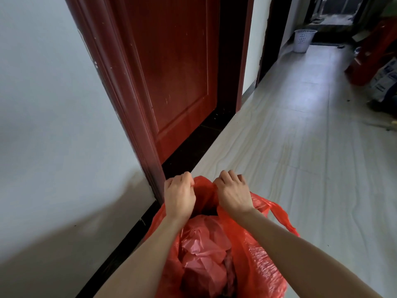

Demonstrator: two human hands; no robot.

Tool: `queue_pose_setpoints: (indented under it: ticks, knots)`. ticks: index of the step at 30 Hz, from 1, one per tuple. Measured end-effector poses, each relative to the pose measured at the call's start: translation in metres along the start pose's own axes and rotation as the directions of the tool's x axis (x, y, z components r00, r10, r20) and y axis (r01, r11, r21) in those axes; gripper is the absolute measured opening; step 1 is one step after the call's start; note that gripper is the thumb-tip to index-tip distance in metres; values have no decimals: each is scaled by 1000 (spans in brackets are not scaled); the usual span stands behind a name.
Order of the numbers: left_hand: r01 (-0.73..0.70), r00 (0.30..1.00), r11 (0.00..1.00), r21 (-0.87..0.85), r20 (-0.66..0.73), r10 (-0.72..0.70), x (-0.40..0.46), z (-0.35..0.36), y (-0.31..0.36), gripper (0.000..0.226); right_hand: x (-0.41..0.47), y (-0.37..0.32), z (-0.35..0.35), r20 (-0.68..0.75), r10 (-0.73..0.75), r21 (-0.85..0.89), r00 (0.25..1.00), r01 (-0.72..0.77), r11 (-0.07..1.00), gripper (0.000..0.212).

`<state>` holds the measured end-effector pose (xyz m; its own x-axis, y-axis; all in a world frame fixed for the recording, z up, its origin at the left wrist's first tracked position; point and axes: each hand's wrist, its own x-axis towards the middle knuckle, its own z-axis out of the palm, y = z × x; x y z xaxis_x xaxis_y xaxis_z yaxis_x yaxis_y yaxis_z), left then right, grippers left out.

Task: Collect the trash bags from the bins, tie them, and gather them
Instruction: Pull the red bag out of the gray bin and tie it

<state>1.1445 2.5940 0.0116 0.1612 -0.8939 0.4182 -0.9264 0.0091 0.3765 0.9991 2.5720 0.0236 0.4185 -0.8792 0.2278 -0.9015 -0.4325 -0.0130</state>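
I have my left hand (179, 195) and right hand (233, 193) clenched on the red trash bag's (257, 254) far rim, untied; the white bin (304, 40) far beyond the bag probably remains.

Indoor corridor of a home or small residential building. White plastered wall (53, 125) on the left with a black skirting strip (120, 244) along its foot. Dark red panelled door (171, 72) in a matching red frame, scuffed and paint-flecked, with a black threshold. A second dark-framed doorway (272, 39) further along. Pale glossy floor tiles (300, 136) with a wavy grain pattern run the length of the passage. A white perforated plastic wastebasket (303, 40) stands on the floor at the far end. Red bulky items and printed sacks (384, 82) are piled along the right side. Far end is dim; details there unclear.
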Motion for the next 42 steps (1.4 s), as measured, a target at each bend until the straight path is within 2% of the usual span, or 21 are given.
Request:
queue_pose_setpoints:
  ticks: [2,5,8,11,14,17,19,21,24,26,30,34,37,39,42]
  knots:
    - [-103,992,992,69,-63,107,-3,-2,-5,23,-4,3,0,-126,-108,-59,986,101,993,19]
    - [-211,969,965,155,-96,228,-14,-11,-9,18,-14,7,-8,-185,-144,-76,972,131,988,16]
    - [-312,931,918,243,-113,346,-29,-19,-8,13,-27,8,-15,-84,-192,-106,978,182,977,26]
    - [-340,921,895,288,-92,379,-46,-33,1,27,-44,9,-26,5,-243,-92,970,242,966,34]
    - [-386,914,873,298,-6,406,-69,-47,3,37,-67,15,-41,48,-351,-44,935,353,934,47]
    - [-442,897,855,270,156,414,-92,-56,-9,47,-97,25,-49,138,-456,-106,879,471,876,56]
    - [-508,852,830,230,273,446,-110,-63,-18,52,-117,29,-55,245,-460,-147,854,501,853,64]
    - [-575,790,803,159,363,494,-126,-70,-25,51,-134,35,-54,356,-490,-184,796,574,798,68]
    - [-651,713,747,135,446,541,-141,-76,-30,43,-147,42,-51,470,-542,-213,696,686,696,67]
    - [-682,682,720,125,465,565,-145,-74,-29,39,-148,42,-49,499,-547,-191,672,702,687,62]
    - [-678,692,727,109,429,581,-145,-65,-21,34,-145,46,-34,427,-573,-128,700,674,728,42]
    - [-603,768,790,112,350,536,-128,-51,-15,32,-135,54,-24,310,-541,-123,781,598,792,33]
    - [-566,804,811,150,318,502,-109,-38,-11,32,-122,63,-20,274,-504,-124,819,550,826,27]
    - [-578,795,801,153,325,512,-97,-32,-9,34,-115,68,-15,243,-482,-137,842,522,842,26]
    - [-599,766,795,92,355,536,-81,-29,-6,37,-108,76,-6,126,-445,-129,886,460,879,37]
